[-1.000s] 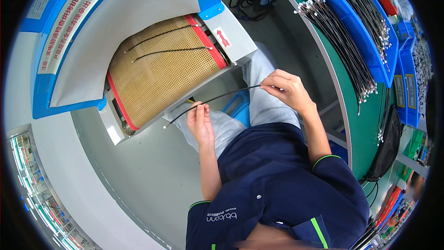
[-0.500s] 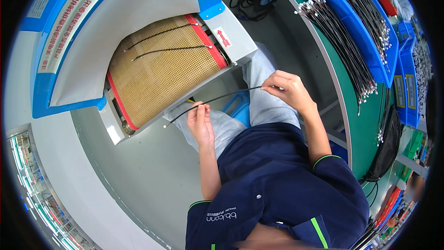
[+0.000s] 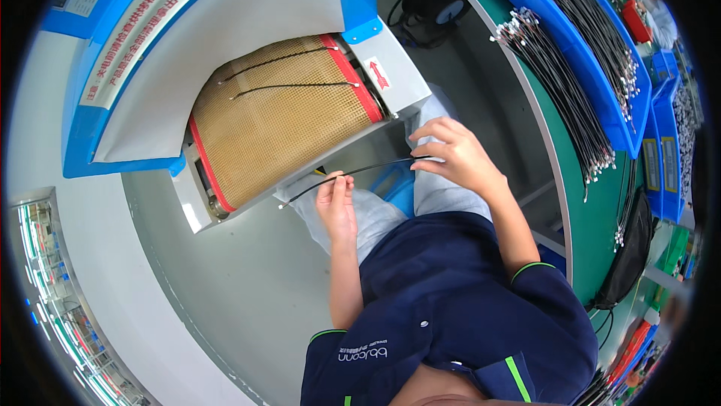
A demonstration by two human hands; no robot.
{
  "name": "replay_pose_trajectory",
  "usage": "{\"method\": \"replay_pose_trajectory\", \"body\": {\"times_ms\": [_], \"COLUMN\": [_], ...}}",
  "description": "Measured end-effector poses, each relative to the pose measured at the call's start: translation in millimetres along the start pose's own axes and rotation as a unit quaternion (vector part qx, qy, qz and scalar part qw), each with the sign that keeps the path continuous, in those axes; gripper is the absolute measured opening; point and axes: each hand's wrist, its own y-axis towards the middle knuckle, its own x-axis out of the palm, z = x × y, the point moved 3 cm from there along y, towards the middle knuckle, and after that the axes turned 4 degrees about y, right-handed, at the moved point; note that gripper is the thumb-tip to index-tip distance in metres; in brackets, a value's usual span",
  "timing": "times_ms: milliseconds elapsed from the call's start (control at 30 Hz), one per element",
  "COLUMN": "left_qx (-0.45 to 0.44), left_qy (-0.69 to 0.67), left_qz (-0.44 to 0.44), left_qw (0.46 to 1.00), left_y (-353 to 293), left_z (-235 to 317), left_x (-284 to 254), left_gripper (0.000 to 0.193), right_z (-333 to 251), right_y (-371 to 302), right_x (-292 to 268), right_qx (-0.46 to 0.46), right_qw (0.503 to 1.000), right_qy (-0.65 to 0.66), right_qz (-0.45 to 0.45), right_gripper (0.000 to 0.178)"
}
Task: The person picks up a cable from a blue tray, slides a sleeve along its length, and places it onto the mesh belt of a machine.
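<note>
My left hand [image 3: 338, 212] pinches a black cable [image 3: 379, 166] near its left end, mid-frame, and my right hand [image 3: 466, 162] is at its other end. Two dark cables [image 3: 293, 87] lie on the mesh belt [image 3: 285, 135] at upper left; at upper right, a cable bundle [image 3: 562, 94] rests on the green bench [image 3: 589, 233] beside a blue bin [image 3: 633, 132].

Cannot see the right end of the black cable [image 3: 372, 167], lost in the right hand [image 3: 460, 159]. Cannot follow the mesh belt [image 3: 285, 128] beneath the pale cover [image 3: 248, 15]. Cannot make out the form of the white connector [image 3: 282, 206] or the pale parts [image 3: 685, 128] at far right.
</note>
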Motion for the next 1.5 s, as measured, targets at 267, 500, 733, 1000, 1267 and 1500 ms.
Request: {"method": "replay_pose_trajectory", "body": {"times_ms": [267,500,733,1000,1267,1500], "left_qx": [0.002,-0.038,-0.09,-0.123,-0.139,-0.131], "left_qy": [-0.005,0.059,0.075,0.107,0.111,0.178], "left_qz": [-0.011,-0.022,-0.044,-0.046,-0.058,-0.07], "left_qw": [1.0,0.997,0.992,0.986,0.982,0.973], "left_y": [3.8,11.6,-3.0,-8.6,-7.8,-6.4], "left_z": [3.7,0.2,-20.8,-26.8,-28.5,-22.0], "left_x": [-0.9,-2.7,-8.9,-12.4,-11.7,-17.8], "left_gripper": [0.017,0.027,0.026,0.023,0.022,0.02], "right_z": [-6.5,3.8,37.0,58.4,53.7,17.8], "right_y": [10.3,39.1,75.3,89.4,90.1,55.9], "right_x": [19.9,44.1,90.4,115.7,102.3,-12.1], "right_qx": [-0.019,-0.014,-0.003,0.038,0.048,0.087], "right_qw": [0.999,0.999,0.998,0.998,0.996,0.975], "right_qy": [-0.03,-0.038,-0.025,-0.015,-0.013,-0.062], "right_qz": [-0.016,0.022,0.052,0.053,0.069,0.196], "right_gripper": [0.013,0.01,0.009,0.009,0.013,0.01]}}
